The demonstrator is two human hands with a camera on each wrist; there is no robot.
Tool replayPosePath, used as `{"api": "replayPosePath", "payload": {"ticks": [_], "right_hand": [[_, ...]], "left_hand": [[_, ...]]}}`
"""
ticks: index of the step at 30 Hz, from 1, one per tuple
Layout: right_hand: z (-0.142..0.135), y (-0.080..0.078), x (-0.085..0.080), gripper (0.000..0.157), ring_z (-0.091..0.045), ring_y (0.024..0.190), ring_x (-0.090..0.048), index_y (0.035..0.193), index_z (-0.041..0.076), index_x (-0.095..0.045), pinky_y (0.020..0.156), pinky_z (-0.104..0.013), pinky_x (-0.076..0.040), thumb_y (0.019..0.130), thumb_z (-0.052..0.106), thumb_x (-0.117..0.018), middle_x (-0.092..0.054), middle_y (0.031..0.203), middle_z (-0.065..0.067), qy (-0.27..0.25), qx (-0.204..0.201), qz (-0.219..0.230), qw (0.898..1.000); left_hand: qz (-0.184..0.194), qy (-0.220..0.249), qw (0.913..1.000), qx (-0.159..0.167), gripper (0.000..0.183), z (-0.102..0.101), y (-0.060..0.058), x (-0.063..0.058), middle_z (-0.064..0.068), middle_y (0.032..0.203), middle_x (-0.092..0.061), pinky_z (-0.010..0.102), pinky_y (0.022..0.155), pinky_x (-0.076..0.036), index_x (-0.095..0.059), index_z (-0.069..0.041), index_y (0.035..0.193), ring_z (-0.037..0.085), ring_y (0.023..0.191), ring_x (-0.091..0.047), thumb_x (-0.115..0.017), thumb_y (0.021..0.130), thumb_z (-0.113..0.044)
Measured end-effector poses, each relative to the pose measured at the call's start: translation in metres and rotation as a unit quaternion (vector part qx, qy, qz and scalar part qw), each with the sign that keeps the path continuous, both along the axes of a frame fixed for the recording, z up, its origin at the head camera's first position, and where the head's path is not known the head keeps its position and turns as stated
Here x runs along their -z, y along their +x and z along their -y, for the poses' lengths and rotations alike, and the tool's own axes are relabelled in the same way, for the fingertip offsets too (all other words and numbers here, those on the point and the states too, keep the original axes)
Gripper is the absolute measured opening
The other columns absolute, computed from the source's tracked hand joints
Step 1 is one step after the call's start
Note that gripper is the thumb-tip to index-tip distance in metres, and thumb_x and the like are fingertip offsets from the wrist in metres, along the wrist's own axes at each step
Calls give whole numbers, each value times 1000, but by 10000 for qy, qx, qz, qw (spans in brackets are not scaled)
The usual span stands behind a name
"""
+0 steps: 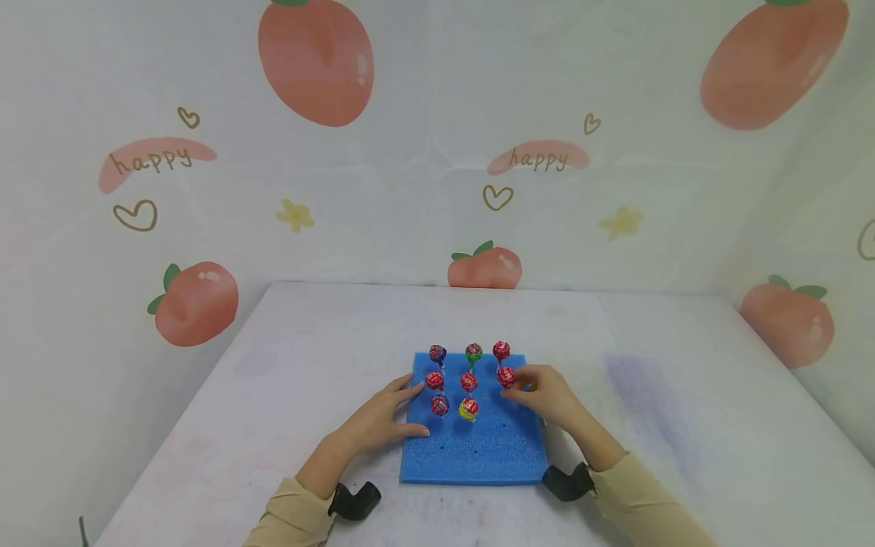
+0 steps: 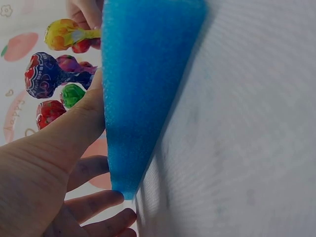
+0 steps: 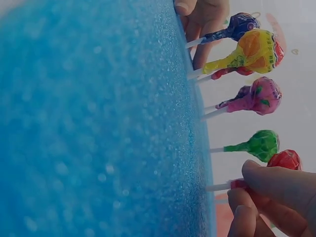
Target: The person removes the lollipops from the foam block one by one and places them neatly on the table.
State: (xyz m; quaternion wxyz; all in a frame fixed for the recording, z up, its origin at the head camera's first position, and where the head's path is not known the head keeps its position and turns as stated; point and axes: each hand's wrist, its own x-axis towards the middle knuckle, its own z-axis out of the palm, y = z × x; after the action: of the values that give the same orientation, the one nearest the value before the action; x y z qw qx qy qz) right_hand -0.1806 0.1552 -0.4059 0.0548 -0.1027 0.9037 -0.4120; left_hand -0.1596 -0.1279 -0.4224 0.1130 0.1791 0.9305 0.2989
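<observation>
right of the frame's centre, the right hand (image 1: 549, 391) pinches a red lollipop (image 1: 506, 377) in its fingers, over the blue foam board (image 1: 506, 456). the left hand (image 1: 378, 419) touches the left edge, fingers spread wide. a sideways push could bend the stick (image 3: 218, 187).

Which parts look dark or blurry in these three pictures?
Head view: bright, fairly even light, lettering on the printed backdrop legible; left wrist view: dimmer, the tabletop soft, shadowed beside the blue foam board; right wrist view: also dim, the board's near surface blurred and speckled, the yellow lollipop crisper.
</observation>
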Motion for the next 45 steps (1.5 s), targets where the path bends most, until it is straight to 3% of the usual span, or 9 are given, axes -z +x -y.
{"api": "replayPosePath", "payload": {"ticks": [8,20,31,45], "right_hand": [[1,0,-1,21,-13,75,-56,98,1,-69,61,-22,-51,81,13,-71,-69,90,-11,43,32,41,10000],[-2,-1,-3,17,-14,76,-56,95,2,-71,60,-22,-49,81,13,-71,-69,89,-10,135,22,-52,9999],[-5,1,-12,15,-19,87,-59,94,4,-70,74,-35,-55,82,13,-70,-70,92,-9,183,-49,-255,9995],[-11,3,-16,21,-17,85,-60,98,2,-70,70,-30,-56,83,17,-69,-69,94,-12,43,-8,-199,9998]], "left_hand": [[35,-1,10000,-35,76,0,0,0,17,152,-30,57,108,-32,-42,-11,141,40,138,-30,-72,78,-41],[31,3,10000,-30,76,-1,1,-1,17,151,-30,57,108,-32,-42,-10,141,40,138,-30,-72,78,-41],[4,-24,10000,-20,77,0,-1,0,17,151,-30,57,108,-32,-42,-11,141,40,139,-30,-72,78,-42],[15,-5,10000,14,76,0,-1,0,18,151,-30,58,108,-32,-42,-10,141,41,138,-30,-72,78,-41]]}}
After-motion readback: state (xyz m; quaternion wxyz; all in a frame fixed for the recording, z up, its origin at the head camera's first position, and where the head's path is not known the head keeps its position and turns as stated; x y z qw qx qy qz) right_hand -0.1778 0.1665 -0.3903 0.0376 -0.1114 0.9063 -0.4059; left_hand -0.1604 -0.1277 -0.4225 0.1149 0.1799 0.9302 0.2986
